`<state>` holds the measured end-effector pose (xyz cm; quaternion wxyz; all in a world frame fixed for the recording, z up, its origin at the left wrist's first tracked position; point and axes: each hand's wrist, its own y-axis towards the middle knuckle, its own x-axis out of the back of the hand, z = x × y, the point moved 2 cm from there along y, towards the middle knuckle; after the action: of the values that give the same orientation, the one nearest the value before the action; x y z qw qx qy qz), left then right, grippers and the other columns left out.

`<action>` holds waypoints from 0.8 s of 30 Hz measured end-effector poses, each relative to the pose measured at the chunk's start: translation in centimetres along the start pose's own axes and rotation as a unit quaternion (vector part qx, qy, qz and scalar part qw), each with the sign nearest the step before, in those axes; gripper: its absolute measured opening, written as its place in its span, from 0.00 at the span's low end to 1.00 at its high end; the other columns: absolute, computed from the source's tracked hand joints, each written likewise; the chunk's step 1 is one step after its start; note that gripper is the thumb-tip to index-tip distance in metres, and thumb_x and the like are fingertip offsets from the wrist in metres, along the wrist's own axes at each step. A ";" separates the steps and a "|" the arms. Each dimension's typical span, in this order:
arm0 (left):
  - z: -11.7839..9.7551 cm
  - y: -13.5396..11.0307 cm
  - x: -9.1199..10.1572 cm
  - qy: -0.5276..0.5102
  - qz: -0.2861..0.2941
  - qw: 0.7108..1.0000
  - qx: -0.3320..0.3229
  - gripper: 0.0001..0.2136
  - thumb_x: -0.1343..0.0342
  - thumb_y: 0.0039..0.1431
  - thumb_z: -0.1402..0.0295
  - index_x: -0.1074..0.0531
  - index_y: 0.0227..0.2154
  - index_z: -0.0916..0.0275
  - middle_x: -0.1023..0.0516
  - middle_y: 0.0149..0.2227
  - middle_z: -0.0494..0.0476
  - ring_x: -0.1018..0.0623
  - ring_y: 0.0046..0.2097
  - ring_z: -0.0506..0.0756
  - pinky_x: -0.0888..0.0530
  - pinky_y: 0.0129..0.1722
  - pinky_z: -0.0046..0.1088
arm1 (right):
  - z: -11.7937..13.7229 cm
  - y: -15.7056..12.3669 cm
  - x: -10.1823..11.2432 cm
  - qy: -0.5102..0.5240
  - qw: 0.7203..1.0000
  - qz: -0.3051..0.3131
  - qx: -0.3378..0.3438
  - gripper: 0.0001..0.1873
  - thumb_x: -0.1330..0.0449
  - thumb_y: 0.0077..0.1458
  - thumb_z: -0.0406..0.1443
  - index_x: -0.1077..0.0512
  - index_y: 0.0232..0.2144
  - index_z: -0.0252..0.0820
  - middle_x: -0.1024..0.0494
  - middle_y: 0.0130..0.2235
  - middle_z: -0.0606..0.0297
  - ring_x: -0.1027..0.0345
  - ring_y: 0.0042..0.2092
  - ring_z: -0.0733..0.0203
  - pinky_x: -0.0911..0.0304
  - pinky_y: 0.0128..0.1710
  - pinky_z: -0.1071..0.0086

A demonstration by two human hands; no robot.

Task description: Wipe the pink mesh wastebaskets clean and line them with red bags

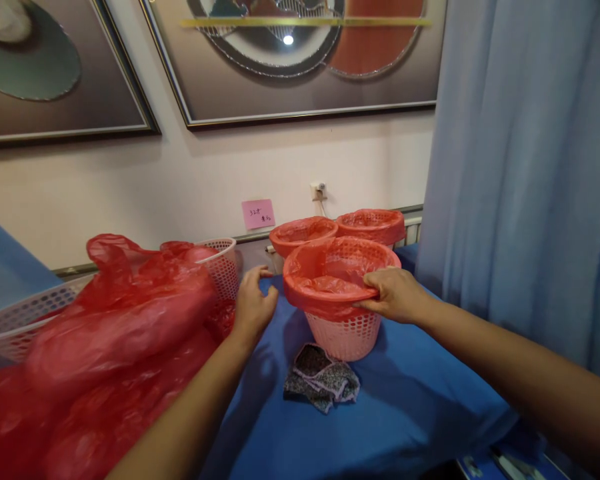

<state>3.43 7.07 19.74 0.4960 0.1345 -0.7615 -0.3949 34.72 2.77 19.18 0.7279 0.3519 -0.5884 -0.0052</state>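
A white perforated plastic basket, lined with a red plastic bag folded over its rim, is on the blue-covered table. My right hand grips its right rim, thumb inside and fingers outside over the bag. To the left of the basket, my left hand is raised with fingers curved and apart, holding nothing. A crumpled grey cloth with pale edging lies just in front of the basket.
Two more red-lined baskets stand behind. Heaped red plastic bags fill the left side, beside white baskets. A blue curtain hangs at right. The wall carries a pink note and a socket.
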 end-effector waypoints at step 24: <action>-8.9 -1.9 -2.2 -0.181 0.059 0.970 -0.151 0.09 0.45 0.63 0.73 0.25 0.44 0.59 0.19 0.44 0.60 0.21 0.49 0.61 0.26 0.54 0.45 | 6.3 1.5 -0.8 0.034 0.999 -0.021 0.018 0.13 0.46 0.70 0.39 0.27 0.49 0.39 0.18 0.42 0.55 0.25 0.42 0.51 0.40 0.41 0.61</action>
<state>11.75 3.02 18.66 0.3868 -0.0615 -0.7767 -0.4933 28.46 1.00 19.68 0.7408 0.3773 -0.5557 0.0027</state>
